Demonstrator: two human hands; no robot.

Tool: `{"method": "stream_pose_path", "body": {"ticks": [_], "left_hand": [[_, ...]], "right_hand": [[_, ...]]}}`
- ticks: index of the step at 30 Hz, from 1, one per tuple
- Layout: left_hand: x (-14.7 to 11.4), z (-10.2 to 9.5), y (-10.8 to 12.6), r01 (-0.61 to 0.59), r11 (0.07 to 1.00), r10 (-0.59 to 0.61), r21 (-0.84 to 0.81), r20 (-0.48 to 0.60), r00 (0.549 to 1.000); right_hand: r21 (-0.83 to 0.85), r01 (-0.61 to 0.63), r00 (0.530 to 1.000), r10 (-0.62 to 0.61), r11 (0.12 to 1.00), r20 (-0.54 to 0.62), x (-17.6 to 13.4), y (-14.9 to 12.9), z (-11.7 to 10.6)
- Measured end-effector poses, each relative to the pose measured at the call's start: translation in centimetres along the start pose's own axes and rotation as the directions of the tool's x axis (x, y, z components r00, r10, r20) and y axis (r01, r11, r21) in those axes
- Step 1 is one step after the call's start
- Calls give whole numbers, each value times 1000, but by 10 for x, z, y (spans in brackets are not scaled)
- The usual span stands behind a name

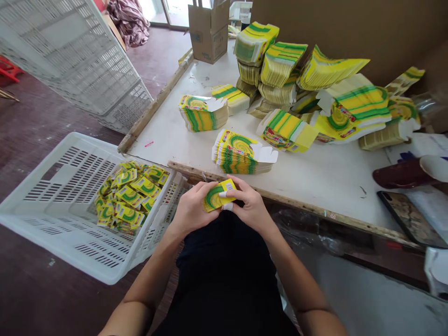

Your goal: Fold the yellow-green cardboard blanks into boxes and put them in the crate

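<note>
Between my two hands, in front of my body at the table's near edge, is a small yellow and green carton (214, 198). My left hand (193, 205) grips its left end. The fingers of my right hand (247, 203) close on its right end, where a barcode shows; two of those fingertips are wrapped in white. Just beyond my hands, a stack of flat printed cartons (238, 151) lies on the table with white flaps pointing right. At my left, a white plastic crate (70, 252) holds a heap of closed yellow cartons (131, 196).
More carton stacks (283, 65) are piled along the back of the white table (168, 126), which has a wooden edge. A phone (411, 217) and a dark red cup (402, 177) sit at the right. A brown cardboard box (209, 35) stands behind; stacked crates (80, 60) lean at left.
</note>
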State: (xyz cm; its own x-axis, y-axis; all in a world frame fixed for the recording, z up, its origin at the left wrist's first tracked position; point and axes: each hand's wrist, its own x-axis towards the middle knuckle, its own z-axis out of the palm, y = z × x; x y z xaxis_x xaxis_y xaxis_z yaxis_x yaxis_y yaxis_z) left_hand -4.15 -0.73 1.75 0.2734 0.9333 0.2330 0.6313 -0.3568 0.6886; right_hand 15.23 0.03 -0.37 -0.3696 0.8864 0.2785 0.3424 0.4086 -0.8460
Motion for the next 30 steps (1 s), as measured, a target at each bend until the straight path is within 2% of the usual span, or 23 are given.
{"method": "stream_pose_path", "body": {"ticks": [2,4,6,7,9,10,11,12,14,17,20,23,25,27,30], "left_hand": [[-2,0,-2,35,999,-36,-24,-10,999],[-8,-5,-12,116,991,-118,-72,-30,993],[-17,-15,-29,223,971,-235,-87,-169,957],[-23,-22,-39,276,958,-286,-77,-288,914],[-35,-38,-59,366,930,-314,-21,-559,767],[-40,-45,-67,406,914,-324,-13,-627,708],[-44,-50,-72,445,895,-344,-16,-659,669],[-47,-53,-75,475,880,-368,-22,-664,651],[-49,-50,-72,497,866,-420,-52,-615,667],[-43,-30,-55,442,884,-458,-148,-457,762],[-31,-3,-34,377,871,-458,-314,-243,855],[-16,17,-19,316,782,-411,-538,-64,909],[-7,25,-10,236,674,-364,-700,-36,931],[0,29,-2,139,552,-352,-822,-79,933],[8,29,8,-1,438,-392,-899,-192,900]], "right_hand": [[22,-16,1000,17,1000,-25,2,-3,9],[40,19,999,-18,999,-29,8,-8,11],[9,61,995,-60,998,-78,18,-11,3],[-36,68,989,-72,997,-126,24,-12,-4],[-195,17,967,-66,981,-248,39,-7,-21],[-284,-36,953,-53,958,-298,46,-2,-28],[-364,-97,941,-35,926,-337,53,5,-34],[-432,-153,932,-15,889,-362,59,13,-38],[-521,-212,930,6,827,-368,68,29,-41],[-564,-209,931,-15,799,-366,74,42,-39],[-537,-204,915,-36,819,-402,71,32,-40],[-402,-183,907,-4,897,-422,59,5,-36],[-232,-125,936,36,965,-351,46,-13,-25],[-13,-79,980,75,997,-183,31,-26,-8],[306,-138,990,141,942,11,11,-37,20]]}}
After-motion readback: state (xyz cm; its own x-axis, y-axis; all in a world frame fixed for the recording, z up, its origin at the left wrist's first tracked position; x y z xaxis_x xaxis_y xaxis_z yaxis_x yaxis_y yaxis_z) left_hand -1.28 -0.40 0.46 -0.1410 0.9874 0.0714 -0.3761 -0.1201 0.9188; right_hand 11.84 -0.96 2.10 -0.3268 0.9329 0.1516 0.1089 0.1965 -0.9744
